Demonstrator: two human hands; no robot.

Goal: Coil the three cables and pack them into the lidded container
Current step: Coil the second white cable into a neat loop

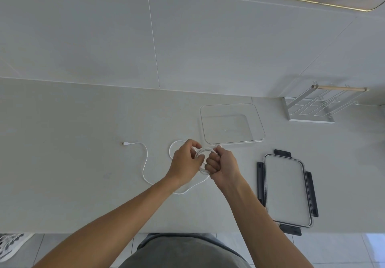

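Right hand (221, 164) clamps the cable (203, 153) loops so they hold shape; left hand (185, 159) pinches the next turn; container (231, 124) waits open, lid (288, 188) beside.

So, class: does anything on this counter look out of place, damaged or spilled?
Nothing stands out. The clear container sits upright and empty, its lid lies flat beside it, and both hands hold an orderly coil of white cable, its tail loose on the counter.

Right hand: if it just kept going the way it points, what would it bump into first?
Probably the clear container: the right hand, gripping the white cable coil, points away from the person toward its near rim. Depth is uncertain.
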